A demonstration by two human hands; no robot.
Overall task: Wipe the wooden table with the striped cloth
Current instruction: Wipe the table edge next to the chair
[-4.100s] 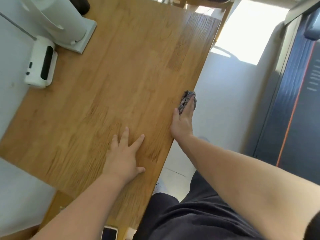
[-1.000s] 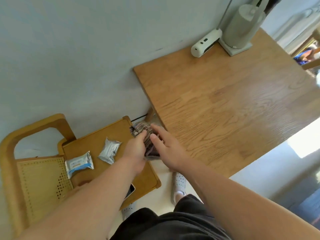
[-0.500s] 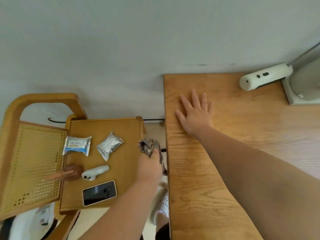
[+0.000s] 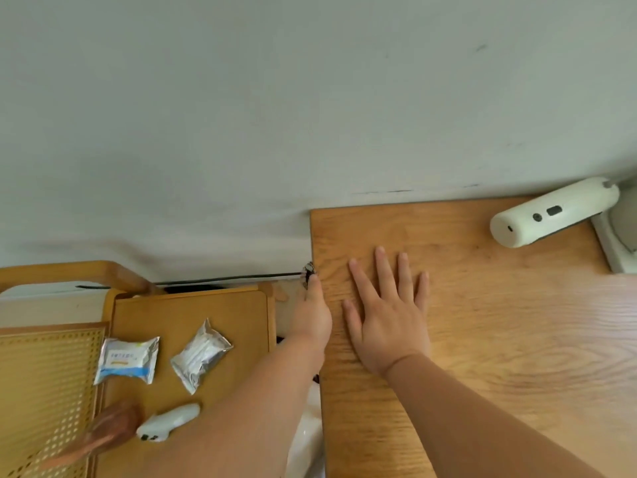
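The wooden table fills the right half of the head view, its left edge running down the middle. My left hand presses against that left edge near the far corner, shut on the striped cloth, of which only a small dark tip shows past my fingers. My right hand lies flat on the tabletop just right of the edge, fingers spread, holding nothing.
A white handheld device and a grey base sit at the table's far right by the wall. Left of the table a wooden chair seat carries two foil packets, a white gadget and a brown object.
My left hand has carried the cloth forward along the table's left edge towards the wall. My right hand stays flat on the table. The view has shifted slightly to the right.
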